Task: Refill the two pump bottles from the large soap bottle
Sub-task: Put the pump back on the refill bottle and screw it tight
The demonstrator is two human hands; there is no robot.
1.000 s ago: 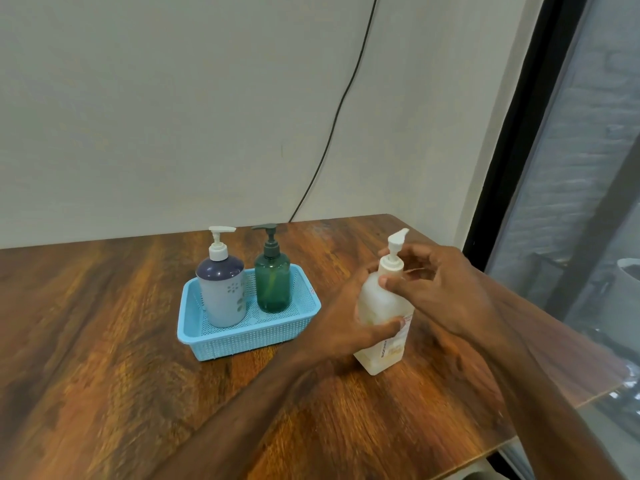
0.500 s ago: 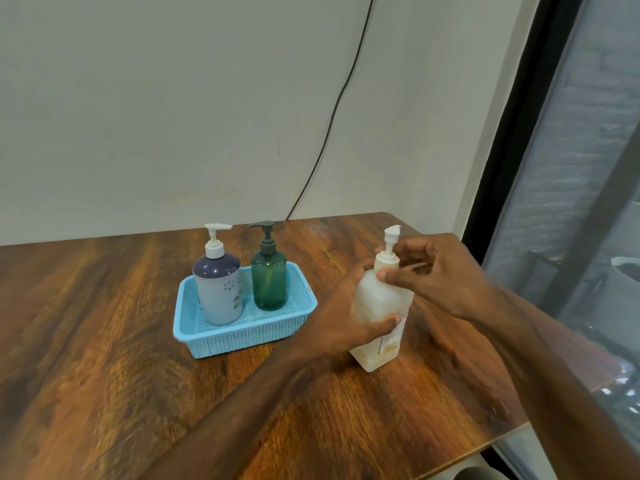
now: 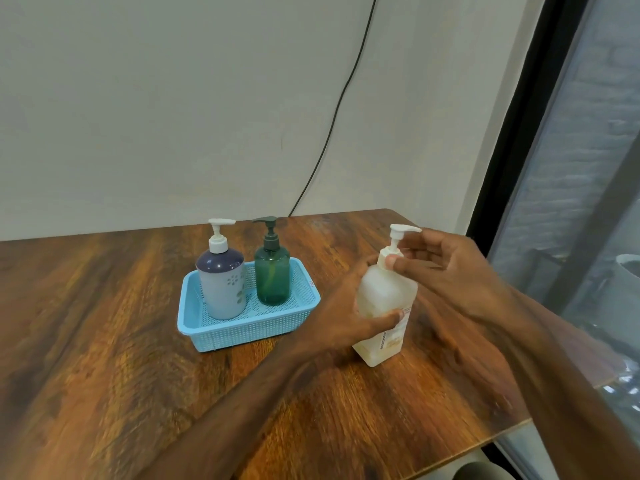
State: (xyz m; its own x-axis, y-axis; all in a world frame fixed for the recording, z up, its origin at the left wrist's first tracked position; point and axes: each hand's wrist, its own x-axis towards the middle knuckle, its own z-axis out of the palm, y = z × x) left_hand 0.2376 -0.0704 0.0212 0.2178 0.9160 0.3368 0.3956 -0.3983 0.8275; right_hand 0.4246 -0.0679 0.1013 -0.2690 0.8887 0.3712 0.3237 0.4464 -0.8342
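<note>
right fingers (image 3: 398, 263): thumb and fingertips pinched narrow on the white collar of the soap bottle's pump
right hand (image 3: 446, 268): raised beside the pump neck, nozzle sticking out just above it
left fingers (image 3: 388, 318): wrapped round the body, thumb across the front near the label
left hand (image 3: 341, 322): clamps the bottle down so it can't spin
soap bottle (image 3: 386, 299): big, cloudy white, upright on the table just right of the basket - level hard to read, looks low
pump (image 3: 398, 237): on the neck; can't tell if the thread is loose
purple bottle (image 3: 221, 285): in the basket, left side, pump on
green bottle (image 3: 272, 273): in the basket, right side, just beside the purple one, pump on
basket (image 3: 242, 332): light blue, near the left hand, not touched
table (image 3: 104, 341): wood, soap bottle near its right edge
step: likely unscrewing the big bottle's pump - nothing poured yet
next: twist collar off, lift the pump tube out straight, then open the small bottles
risk: drips off the tube
</note>
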